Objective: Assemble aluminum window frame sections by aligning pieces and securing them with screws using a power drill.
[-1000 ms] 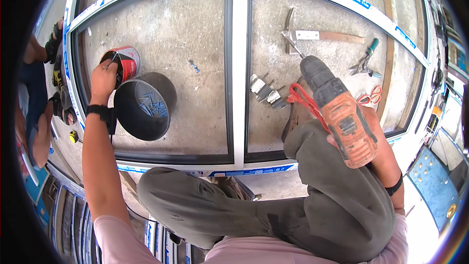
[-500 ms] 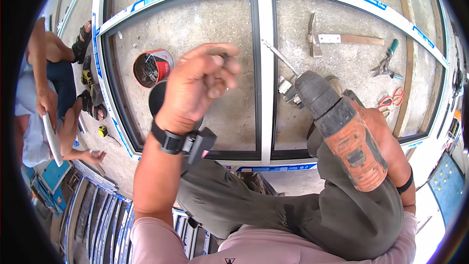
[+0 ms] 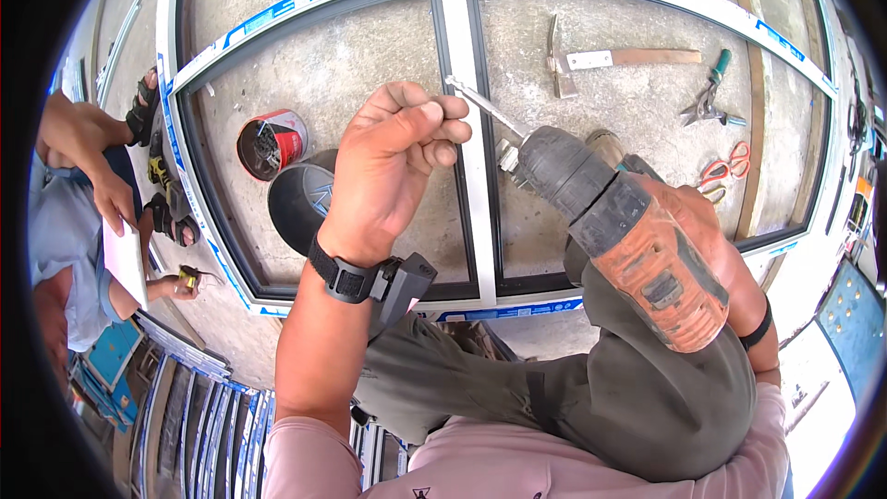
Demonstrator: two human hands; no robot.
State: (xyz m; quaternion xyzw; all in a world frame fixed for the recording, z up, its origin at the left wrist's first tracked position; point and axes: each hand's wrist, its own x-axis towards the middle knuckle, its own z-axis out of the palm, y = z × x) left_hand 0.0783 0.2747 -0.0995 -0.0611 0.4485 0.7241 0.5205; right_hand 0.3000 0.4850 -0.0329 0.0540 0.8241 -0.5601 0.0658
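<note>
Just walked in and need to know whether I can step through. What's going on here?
A person crouches over a window frame lying flat on the concrete floor. The right hand grips an orange cordless drill, its bit pointing up and to the left. The left hand is raised, fingers pinched close to the bit's tip. A hammer, snips and a red can lie inside the frame. Another person sits at the left.

Hammer point(image 3: 591, 60) on concrete inside frame — snips point(image 3: 707, 97), red-handled scissors point(image 3: 725, 164) nearby; red can point(image 3: 271, 143) beside dark cap point(image 3: 300, 203).
</note>
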